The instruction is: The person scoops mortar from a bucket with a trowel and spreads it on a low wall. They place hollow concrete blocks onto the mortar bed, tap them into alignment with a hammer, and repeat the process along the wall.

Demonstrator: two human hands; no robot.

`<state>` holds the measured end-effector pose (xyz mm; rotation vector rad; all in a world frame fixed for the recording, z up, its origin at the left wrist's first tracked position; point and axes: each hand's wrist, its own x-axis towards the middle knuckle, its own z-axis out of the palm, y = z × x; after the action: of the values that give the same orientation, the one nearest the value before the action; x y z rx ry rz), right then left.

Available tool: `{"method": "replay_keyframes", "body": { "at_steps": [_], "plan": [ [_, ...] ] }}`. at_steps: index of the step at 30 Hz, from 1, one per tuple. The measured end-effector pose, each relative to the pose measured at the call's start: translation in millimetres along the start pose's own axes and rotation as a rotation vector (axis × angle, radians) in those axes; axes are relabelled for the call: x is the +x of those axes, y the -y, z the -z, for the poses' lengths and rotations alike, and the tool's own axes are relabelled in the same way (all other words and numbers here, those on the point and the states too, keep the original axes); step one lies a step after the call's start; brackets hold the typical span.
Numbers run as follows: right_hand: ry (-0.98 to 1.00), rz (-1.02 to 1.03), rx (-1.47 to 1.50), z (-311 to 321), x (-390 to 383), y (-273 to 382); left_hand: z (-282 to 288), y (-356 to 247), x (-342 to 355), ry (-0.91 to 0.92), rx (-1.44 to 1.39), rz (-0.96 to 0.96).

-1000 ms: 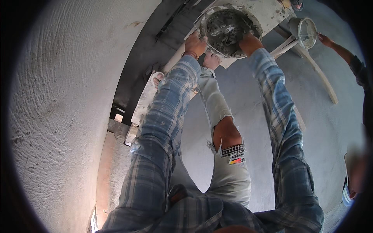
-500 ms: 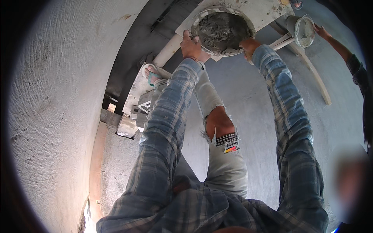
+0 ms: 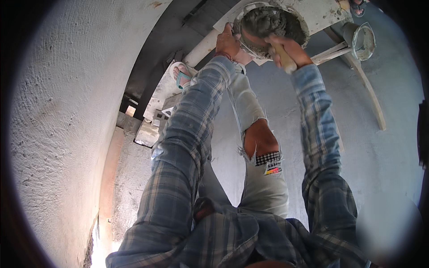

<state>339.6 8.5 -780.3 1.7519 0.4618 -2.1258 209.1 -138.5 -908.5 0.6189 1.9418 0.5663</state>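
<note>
A round bucket of wet grey mortar (image 3: 286,22) sits at the top of the view, its pale rim (image 3: 305,27) smeared with grey. My left hand (image 3: 228,43) is closed on the near left side of that rim. My right hand (image 3: 290,50) wraps round the pale wooden handle of a trowel (image 3: 286,61). The trowel's blade reaches into the bucket, partly lost in the mortar.
The bucket rests on a stained pale board (image 3: 324,12). A smaller mortar-smeared bucket (image 3: 363,42) hangs or stands right of it, beside wooden braces (image 3: 368,96). A rough plastered wall (image 3: 67,111) rises on my left. My sandalled foot (image 3: 181,73) is on a ledge.
My right hand has moved from the bucket's near right edge inward, and the trowel handle now shows in it. Another person's hand has left the smaller bucket. The view has shifted slightly.
</note>
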Motion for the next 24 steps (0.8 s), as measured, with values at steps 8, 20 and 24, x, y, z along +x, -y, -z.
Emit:
{"method": "replay_keyframes", "body": {
  "at_steps": [8, 20, 24],
  "plan": [
    [-0.433, -0.166, -0.390, 78.4, -14.0, -40.0, -4.5, -31.4, -17.5, -0.010, -0.035, 0.214],
    [-0.369, -0.066, -0.429, 71.7, 9.3, 8.2, 12.7, -17.9, 15.6, 0.100, 0.110, 0.071],
    [-0.587, 0.188, -1.261, 13.0, 90.9, -13.6, 10.8, -33.9, 21.6, 0.151, 0.155, 0.081]
  ]
}}
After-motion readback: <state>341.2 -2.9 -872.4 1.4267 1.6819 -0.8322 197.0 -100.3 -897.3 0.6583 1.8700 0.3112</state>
